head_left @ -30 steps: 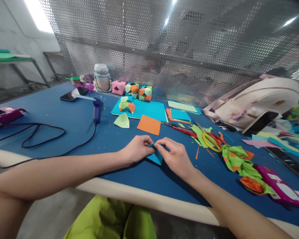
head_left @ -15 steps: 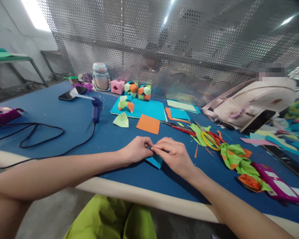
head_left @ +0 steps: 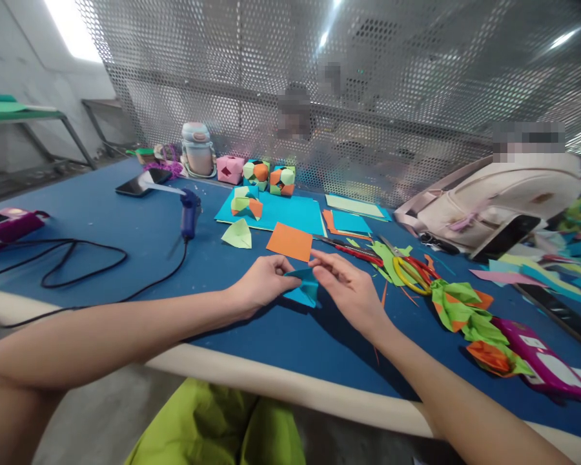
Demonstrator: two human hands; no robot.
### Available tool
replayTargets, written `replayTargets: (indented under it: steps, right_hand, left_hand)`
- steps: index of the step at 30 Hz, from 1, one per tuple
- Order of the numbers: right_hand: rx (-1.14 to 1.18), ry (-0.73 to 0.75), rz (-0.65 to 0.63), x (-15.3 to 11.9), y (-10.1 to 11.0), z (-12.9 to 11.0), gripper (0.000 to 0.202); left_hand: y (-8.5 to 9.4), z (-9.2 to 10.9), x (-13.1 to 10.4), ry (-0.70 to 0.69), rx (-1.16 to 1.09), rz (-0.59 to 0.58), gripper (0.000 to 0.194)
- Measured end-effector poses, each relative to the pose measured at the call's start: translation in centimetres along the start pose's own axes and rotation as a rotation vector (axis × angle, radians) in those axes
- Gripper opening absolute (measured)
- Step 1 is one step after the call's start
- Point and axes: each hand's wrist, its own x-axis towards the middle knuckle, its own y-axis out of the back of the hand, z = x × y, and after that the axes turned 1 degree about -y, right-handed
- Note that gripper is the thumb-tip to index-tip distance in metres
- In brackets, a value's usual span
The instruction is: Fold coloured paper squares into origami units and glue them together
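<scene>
My left hand (head_left: 266, 284) pinches a folded piece of blue paper (head_left: 304, 296) between thumb and fingers, just above the blue table. Its upper flap stands partly raised. At the paper's right edge is my right hand (head_left: 346, 284), thumb and fingers apart; whether a fingertip touches the paper I cannot tell. Just beyond lies a flat orange paper square (head_left: 289, 241). A light green folded piece (head_left: 237, 234) rests to its left. Behind them, a partly built green and orange paper piece (head_left: 246, 204) sits on large blue sheets (head_left: 290, 212).
A blue glue gun (head_left: 188, 216) with a black cord stands at left. Finished paper cubes (head_left: 281, 181) and a bottle (head_left: 197, 150) line the back. On the right are red-handled scissors (head_left: 358, 253), yellow-handled scissors (head_left: 411, 274), crumpled green paper (head_left: 452, 307), a purple device (head_left: 542, 358) and a backpack (head_left: 508, 194).
My right hand has come off its pinch beside the left hand and moved slightly right, fingers parting. The blue paper has risen a little and its folded flap shows more.
</scene>
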Motion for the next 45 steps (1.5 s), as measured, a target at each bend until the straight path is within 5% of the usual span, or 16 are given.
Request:
replayTargets:
  steps: [3,10,25,45]
  right_hand:
    - [-0.001,-0.108,0.002,0.0,-0.2,0.0,0.026]
    - [-0.115,0.017,0.030,-0.3,-1.3,0.0,0.024]
    - [-0.078,0.020,-0.007,-0.1,-1.0,0.3,0.028]
    - [-0.061,0.089,0.058,-0.3,-1.1,0.4,0.018]
  left_hand:
    - [-0.1,-0.1,0.2,0.012,-0.146,0.065,0.021]
    - [-0.2,-0.6,0.3,-0.012,-0.174,0.029,0.019]
    - [0.6,-0.2,0.3,-0.246,0.279,0.001,0.031]
    - [0.4,-0.2,0.1,-0.246,0.240,-0.002,0.028]
